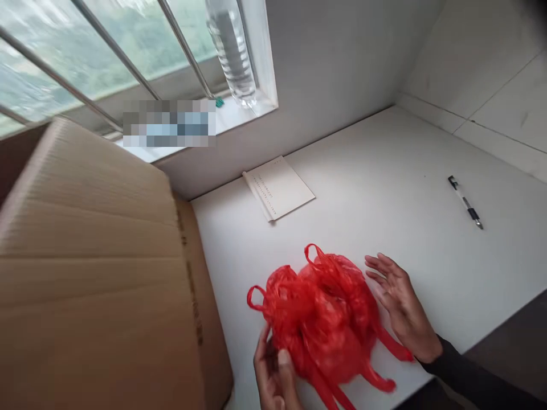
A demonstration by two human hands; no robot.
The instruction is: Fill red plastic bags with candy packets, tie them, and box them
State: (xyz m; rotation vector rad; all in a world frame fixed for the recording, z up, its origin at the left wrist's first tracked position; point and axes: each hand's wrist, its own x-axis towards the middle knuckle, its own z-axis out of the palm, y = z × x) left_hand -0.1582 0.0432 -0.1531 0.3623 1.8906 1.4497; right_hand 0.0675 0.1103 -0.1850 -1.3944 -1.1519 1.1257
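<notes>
A filled red plastic bag [329, 324] sits on the white tabletop [376, 165], its looped and loose handles spread to several sides. What is inside cannot be made out. My left hand [276, 370] is at the bag's lower left edge, thumb and fingers apart and curved beside the plastic; it seems to touch it. To the right of the bag, my right hand [395, 302] hovers open, palm turned toward the bag and fingers stretched out.
A large cardboard box [98, 273] stands at the left. Behind the bag lies a beige notebook [284, 191]; a black-and-clear pen [465, 202] rests at the right. On the windowsill is a clear plastic bottle [233, 57] beside a blurred-out patch. Metal bars cross the window.
</notes>
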